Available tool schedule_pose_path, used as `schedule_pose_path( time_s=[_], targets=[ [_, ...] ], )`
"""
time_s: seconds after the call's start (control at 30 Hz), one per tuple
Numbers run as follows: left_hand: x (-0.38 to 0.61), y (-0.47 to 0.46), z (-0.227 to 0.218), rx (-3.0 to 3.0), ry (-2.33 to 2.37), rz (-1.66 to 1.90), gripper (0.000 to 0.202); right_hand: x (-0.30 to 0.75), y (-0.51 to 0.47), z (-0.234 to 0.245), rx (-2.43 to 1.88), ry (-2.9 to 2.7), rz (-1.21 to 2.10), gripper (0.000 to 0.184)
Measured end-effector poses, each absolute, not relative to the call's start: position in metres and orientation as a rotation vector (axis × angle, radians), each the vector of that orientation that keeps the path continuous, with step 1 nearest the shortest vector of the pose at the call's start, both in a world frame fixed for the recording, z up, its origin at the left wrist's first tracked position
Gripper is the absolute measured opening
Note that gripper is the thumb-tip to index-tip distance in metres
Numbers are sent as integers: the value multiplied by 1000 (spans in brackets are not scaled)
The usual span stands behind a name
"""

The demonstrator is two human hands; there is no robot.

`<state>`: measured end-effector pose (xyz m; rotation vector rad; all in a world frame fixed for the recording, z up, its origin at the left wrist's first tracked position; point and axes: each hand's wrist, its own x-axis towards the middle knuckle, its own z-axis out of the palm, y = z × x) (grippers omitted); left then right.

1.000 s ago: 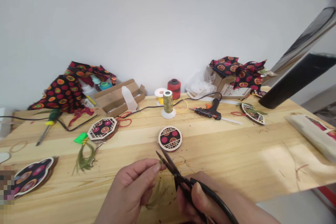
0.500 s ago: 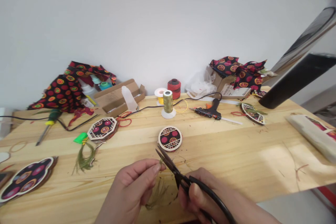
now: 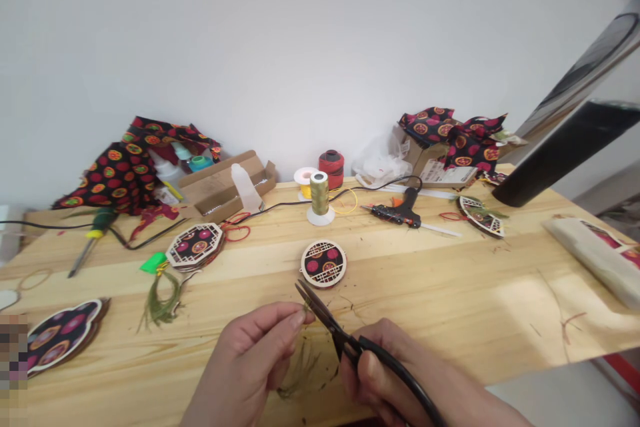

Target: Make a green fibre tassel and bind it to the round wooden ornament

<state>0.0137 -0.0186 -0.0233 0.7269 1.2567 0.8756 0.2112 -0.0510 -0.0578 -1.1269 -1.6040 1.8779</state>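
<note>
My left hand [image 3: 260, 350] is closed in a pinch around thin olive-green threads [image 3: 307, 307], a short bit of which shows at the fingertips. Black-handled scissors [image 3: 327, 319] are gripped in my right hand [image 3: 395, 360], their dark blades slightly parted and pointing up and left, right beside the pinched threads. Loose green strands [image 3: 303, 367] show below, between the two hands; whether they join the pinched threads I cannot tell. Just beyond the scissor tips lies a round wooden lattice ornament [image 3: 324, 264] with patterned fabric inside.
Behind the ornament stand a green thread spool [image 3: 319, 195] and a red spool [image 3: 332, 168]. A glue gun [image 3: 397, 212] lies to their right. On the left are an octagonal ornament [image 3: 195, 245], a green tassel [image 3: 163, 297], a screwdriver [image 3: 90, 243] and a cardboard box [image 3: 225, 190].
Both hands and the scissors stay almost where they were, blades still beside the threads. A pixelated patch now covers part of the left edge.
</note>
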Motion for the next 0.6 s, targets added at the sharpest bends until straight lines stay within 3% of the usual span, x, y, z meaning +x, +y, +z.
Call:
schedule_pose_path(
  time_s=[0.17, 0.33, 0.5, 0.6],
  targets=[
    [12, -18, -27, 717, 1261, 890, 21, 213, -53, -50, -1225, -1570, 1856, 58],
    [2, -13, -28, 689, 1276, 983, 23, 218, -46, -15, -1423, -1790, 1739, 27],
    [-11, -4, -24, 666, 1300, 1095, 25, 236, -47, 1, -1681, -2240, 1261, 4],
    [-14, -1, -22, 684, 1299, 1142, 22, 249, -54, -5, -1775, -2243, 1043, 7]
  ],
)
